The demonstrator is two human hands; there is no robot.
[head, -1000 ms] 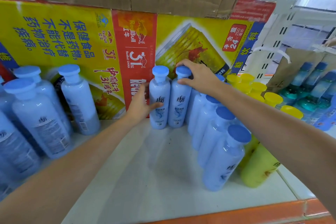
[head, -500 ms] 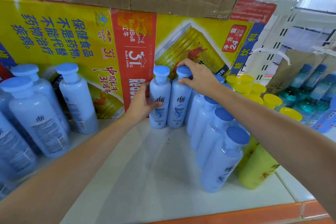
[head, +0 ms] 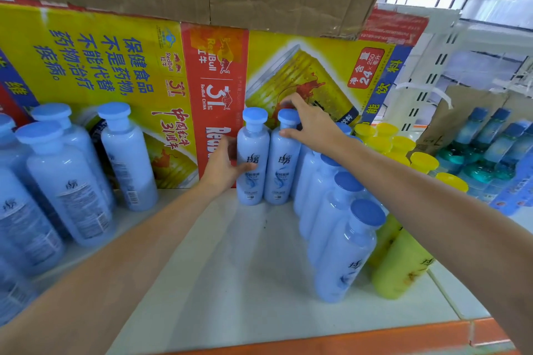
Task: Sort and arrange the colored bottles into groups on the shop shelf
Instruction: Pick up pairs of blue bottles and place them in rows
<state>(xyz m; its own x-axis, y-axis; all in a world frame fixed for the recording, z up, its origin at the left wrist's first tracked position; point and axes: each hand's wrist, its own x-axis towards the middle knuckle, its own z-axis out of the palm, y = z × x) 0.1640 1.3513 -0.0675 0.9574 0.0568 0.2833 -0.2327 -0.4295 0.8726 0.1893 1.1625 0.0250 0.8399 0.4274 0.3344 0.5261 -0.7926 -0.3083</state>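
At the back edge of the white shelf (head: 245,282), against the yellow and red printed carton (head: 115,66), one pale blue plastic bottle (head: 252,187) with a blue cap is gripped round its body by the left hand (head: 220,166). A second such bottle (head: 278,181), touching it on the right, is held at the neck by the curled fingers of the right hand (head: 313,127). Both are stood upright. For a neat group, they are best kept upright, labels faced to the front edge, and closed up against the row of blue bottles (head: 343,256) on the right side, apart from the yellow-green bottles (head: 401,265).

Two upright bottles (head: 277,181) touch before the carton (head: 115,66), left of a bottle row (head: 343,253).
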